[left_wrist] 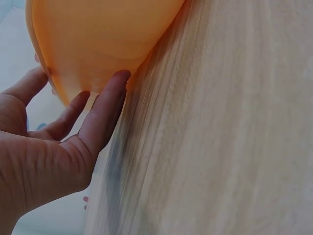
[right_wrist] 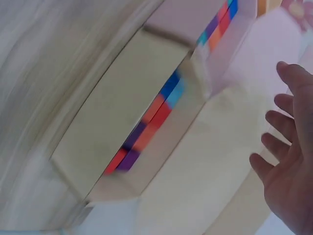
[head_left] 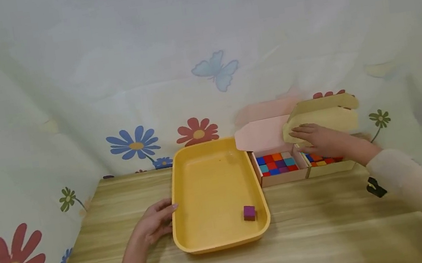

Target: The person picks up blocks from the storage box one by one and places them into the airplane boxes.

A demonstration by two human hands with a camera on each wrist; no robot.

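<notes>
A yellow tray (head_left: 212, 195) lies on the table with one purple cube (head_left: 249, 213) near its right front corner. My left hand (head_left: 155, 221) rests at the tray's left side. Its extended fingers (left_wrist: 105, 110) touch the outer wall and rim in the left wrist view. My right hand (head_left: 320, 140) is held above the yellow box (head_left: 331, 169), in front of its raised lid, with fingers spread and nothing held. That box contains several coloured cubes (right_wrist: 159, 117), partly hidden by the hand in the head view.
A pink box (head_left: 285, 177) with its lid raised stands between tray and yellow box, holding rows of coloured cubes (head_left: 277, 164). Behind them hangs a flower-printed cloth (head_left: 171, 87). Wooden tabletop (head_left: 312, 234) extends in front.
</notes>
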